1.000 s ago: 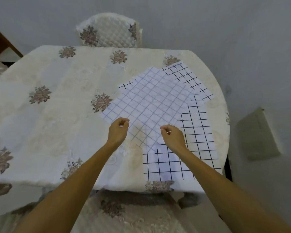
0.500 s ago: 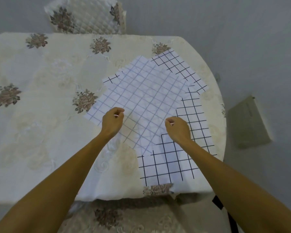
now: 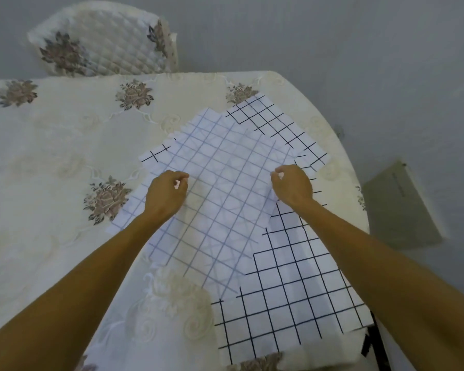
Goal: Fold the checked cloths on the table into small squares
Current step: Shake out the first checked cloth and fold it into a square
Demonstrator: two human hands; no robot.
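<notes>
Fingers of the left hand are pinched together on one edge of the top checked cloth, and those of the right hand are pinched on its opposite edge, so the sheet can be carried over evenly, probably to bring one half onto the other. That cloth shows its paler, faint-lined side and lies skewed on the right half of the table, over a bold black-checked cloth whose near part reaches the table's front edge and whose far corner pokes out beyond. The spread leaves a flat bed for creasing. A quilted floral chair back stands behind the table.
</notes>
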